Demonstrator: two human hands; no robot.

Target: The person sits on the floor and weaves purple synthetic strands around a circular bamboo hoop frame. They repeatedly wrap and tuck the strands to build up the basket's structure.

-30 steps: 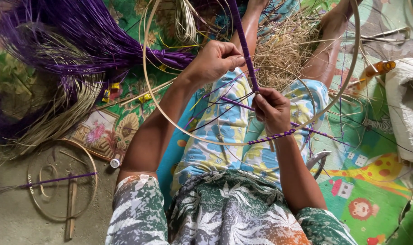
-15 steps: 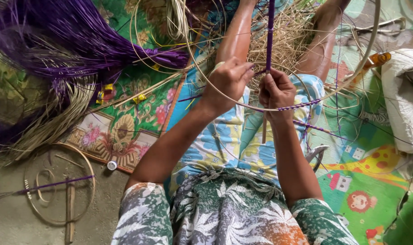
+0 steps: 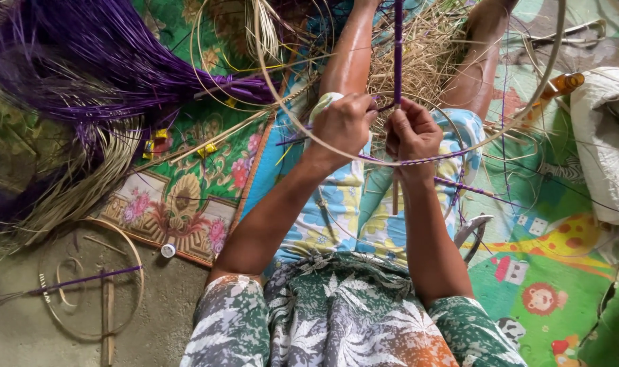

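My left hand (image 3: 343, 126) and my right hand (image 3: 413, 132) meet over my lap, both pinching a purple-wrapped upright stick (image 3: 397, 54) where it crosses a large pale cane hoop (image 3: 289, 112). The hoop curves around both hands, and part of its lower arc to the right is wrapped in purple strip (image 3: 435, 161). The stick's bare wooden end (image 3: 395, 197) pokes out below the hoop. A thin purple strand runs between my fingers. My legs stretch forward under the hoop.
A big bundle of purple strips (image 3: 85, 61) lies at upper left above pale straw strips (image 3: 72, 190). A smaller finished hoop frame (image 3: 92, 285) rests on the concrete floor at lower left. Loose straw (image 3: 425, 61) is piled between my legs. White cloth (image 3: 605, 143) lies at right, on colourful mats.
The hoop and stick have turned: the stick now stands upright. My hands have come together at the crossing point, and the view has shifted slightly.
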